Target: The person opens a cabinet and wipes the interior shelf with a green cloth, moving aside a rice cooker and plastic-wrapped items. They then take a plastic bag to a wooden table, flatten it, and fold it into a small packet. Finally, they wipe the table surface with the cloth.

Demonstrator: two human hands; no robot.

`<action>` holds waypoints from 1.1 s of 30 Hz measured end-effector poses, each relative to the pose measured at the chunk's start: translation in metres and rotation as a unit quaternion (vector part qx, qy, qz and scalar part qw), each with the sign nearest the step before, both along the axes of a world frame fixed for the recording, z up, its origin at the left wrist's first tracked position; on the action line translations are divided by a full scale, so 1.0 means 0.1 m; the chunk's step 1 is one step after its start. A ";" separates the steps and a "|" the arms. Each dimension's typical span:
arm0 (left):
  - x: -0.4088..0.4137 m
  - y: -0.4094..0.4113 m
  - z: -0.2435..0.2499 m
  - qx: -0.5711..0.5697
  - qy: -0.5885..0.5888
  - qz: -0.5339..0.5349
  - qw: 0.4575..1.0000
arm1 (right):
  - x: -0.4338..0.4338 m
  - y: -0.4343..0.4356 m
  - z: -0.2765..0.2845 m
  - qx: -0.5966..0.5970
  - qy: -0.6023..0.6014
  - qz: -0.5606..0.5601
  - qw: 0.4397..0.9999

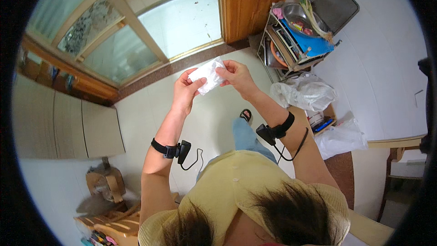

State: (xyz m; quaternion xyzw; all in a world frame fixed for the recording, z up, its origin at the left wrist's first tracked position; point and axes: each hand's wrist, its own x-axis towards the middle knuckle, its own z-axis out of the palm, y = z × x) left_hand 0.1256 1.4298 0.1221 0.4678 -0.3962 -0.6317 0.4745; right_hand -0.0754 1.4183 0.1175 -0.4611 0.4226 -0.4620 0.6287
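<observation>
A small, flat, shiny white plastic packet [209, 75] is held out over the floor, ahead of my body. Its left edge is pinched between the thumb and fingers of my left hand [186, 90]. At the upper right edge, my right hand [237, 77] grips the packet the same way, thumb on top. Whether the packet contains anything cannot be told. A black strap with a small black device is around each forearm.
A metal rack [297, 61] stands at the right with a steel bowl [295, 13], green onions [312, 17] and a dark tray [334, 5]. White plastic bags [307, 92] lie below it. A glazed sliding door [99, 34] borders the doorway. Grey cabinets [68, 126] line the left.
</observation>
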 end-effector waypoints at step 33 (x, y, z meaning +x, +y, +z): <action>-2.47 -6.59 -0.54 0.048 0.029 -0.271 0.961 | -1.82 -5.60 -0.53 0.052 -0.145 -0.293 0.944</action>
